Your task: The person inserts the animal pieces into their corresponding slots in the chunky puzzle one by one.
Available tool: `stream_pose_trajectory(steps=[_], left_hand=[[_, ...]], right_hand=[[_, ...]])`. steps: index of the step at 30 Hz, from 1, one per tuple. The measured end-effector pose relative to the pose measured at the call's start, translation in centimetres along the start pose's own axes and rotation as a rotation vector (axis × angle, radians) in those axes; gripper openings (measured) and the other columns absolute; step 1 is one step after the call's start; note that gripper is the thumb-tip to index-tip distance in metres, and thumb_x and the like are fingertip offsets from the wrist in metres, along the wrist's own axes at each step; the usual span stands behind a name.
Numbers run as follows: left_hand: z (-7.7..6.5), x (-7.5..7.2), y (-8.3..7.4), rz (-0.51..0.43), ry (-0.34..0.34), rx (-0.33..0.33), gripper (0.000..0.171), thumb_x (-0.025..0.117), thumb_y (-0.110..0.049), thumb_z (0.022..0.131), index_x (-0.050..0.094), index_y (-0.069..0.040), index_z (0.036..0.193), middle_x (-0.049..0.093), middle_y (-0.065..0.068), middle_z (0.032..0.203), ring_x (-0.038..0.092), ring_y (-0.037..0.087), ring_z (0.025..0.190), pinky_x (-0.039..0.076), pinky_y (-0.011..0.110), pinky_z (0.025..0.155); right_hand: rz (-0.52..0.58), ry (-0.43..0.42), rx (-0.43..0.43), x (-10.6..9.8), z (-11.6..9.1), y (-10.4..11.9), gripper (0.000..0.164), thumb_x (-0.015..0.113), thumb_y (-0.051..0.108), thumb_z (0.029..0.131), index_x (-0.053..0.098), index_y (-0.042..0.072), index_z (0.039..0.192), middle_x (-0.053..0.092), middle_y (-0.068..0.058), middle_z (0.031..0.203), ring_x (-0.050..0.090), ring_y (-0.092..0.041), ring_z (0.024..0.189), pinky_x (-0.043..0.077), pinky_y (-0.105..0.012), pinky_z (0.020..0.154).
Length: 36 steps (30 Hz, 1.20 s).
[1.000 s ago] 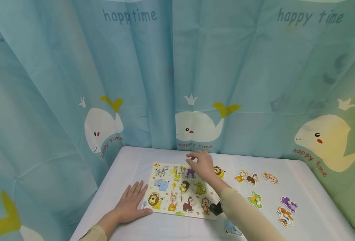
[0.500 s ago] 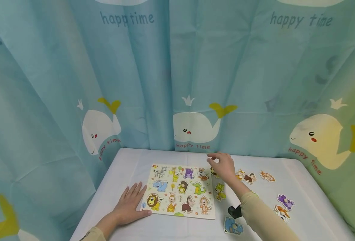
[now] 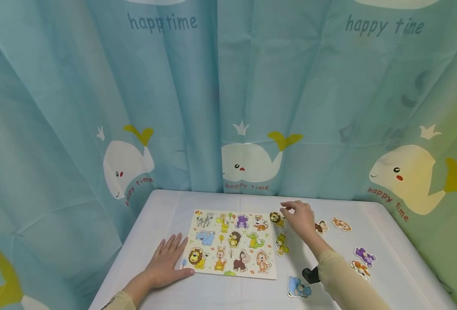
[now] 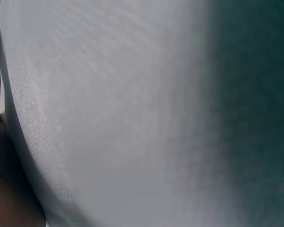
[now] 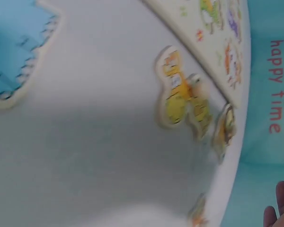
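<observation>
In the head view my left hand (image 3: 166, 265) rests with fingers spread on the table, its fingertips and thumb at the left edge of the animal puzzle board (image 3: 247, 234). My right hand (image 3: 301, 218) hangs above the table right of the board, fingers loosely bent, with nothing visible in them. Below its fingertips lies the lion piece (image 3: 276, 219), and nearer me a green and yellow piece (image 3: 281, 245). The right wrist view shows relaxed fingers (image 5: 283, 196) at the lower right. The left wrist view holds mostly white tablecloth (image 4: 109, 104) with part of the hand.
Loose pieces lie right of the board: a blue one (image 3: 299, 287), a brown monkey (image 3: 321, 227), an orange one (image 3: 341, 224), a purple one (image 3: 365, 256) and a tiger-coloured one (image 3: 360, 269). The right forearm covers part of the table. A blue curtain (image 3: 189, 107) hangs behind.
My right hand has moved rightward from over the board's top to beyond the lion piece, uncovering the tiger picture and the green and yellow piece. My left hand has stayed put.
</observation>
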<state>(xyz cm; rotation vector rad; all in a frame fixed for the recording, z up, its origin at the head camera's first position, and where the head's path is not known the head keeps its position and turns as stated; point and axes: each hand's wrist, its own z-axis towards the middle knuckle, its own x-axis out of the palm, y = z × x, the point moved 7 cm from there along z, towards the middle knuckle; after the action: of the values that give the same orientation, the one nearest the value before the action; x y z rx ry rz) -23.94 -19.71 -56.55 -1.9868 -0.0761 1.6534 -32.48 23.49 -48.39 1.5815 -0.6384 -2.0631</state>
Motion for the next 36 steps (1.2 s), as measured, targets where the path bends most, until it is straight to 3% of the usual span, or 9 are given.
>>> stream_pose_trajectory(steps=[5,12,19,28,36], left_hand=[[0.5,-0.3,0.1,0.038,0.015,-0.01,0.107,0.06,-0.076,0.086,0.027,-0.009,0.163,0.015,0.016,0.17,0.007,0.038,0.156,-0.001,0.06,0.123],[0.6,-0.3,-0.1,0.016,0.005,-0.002,0.108,0.062,-0.075,0.085,0.028,-0.008,0.162,0.016,0.018,0.169,0.008,0.04,0.155,-0.001,0.061,0.123],[0.2,-0.1,-0.1,-0.002,-0.013,-0.002,0.107,0.065,-0.073,0.085,0.031,-0.005,0.161,0.018,0.02,0.168,0.01,0.042,0.155,0.0,0.063,0.122],[-0.2,0.0,0.0,-0.008,-0.025,-0.004,0.109,0.063,-0.076,0.084,0.029,-0.007,0.162,0.019,0.019,0.168,0.009,0.039,0.155,-0.002,0.06,0.123],[-0.2,0.2,0.0,-0.031,-0.03,0.02,0.106,0.065,-0.071,0.085,0.029,-0.006,0.161,0.019,0.022,0.167,0.008,0.043,0.155,-0.004,0.063,0.122]], right_hand=[[-0.019,0.003,0.013,-0.1,-0.2,-1.4,0.031,0.069,0.024,0.097,0.075,0.006,0.122,0.068,-0.012,0.106,0.052,-0.039,0.113,0.037,-0.061,0.095],[-0.036,0.01,0.04,0.3,-0.5,-2.6,0.032,0.071,0.025,0.095,0.075,0.007,0.121,0.069,-0.014,0.109,0.053,-0.04,0.111,0.04,-0.06,0.094],[-0.026,0.031,0.044,1.1,-0.8,-3.0,0.033,0.075,0.023,0.092,0.076,0.006,0.12,0.069,-0.016,0.113,0.053,-0.041,0.114,0.039,-0.061,0.097],[-0.031,0.094,0.074,2.8,-0.9,-3.0,0.039,0.078,0.027,0.091,0.073,0.009,0.125,0.06,-0.019,0.131,0.049,-0.042,0.123,0.04,-0.063,0.102],[-0.112,0.096,0.057,3.7,-0.5,-3.3,0.038,0.08,0.03,0.089,0.075,0.008,0.12,0.065,-0.019,0.126,0.054,-0.041,0.118,0.041,-0.062,0.101]])
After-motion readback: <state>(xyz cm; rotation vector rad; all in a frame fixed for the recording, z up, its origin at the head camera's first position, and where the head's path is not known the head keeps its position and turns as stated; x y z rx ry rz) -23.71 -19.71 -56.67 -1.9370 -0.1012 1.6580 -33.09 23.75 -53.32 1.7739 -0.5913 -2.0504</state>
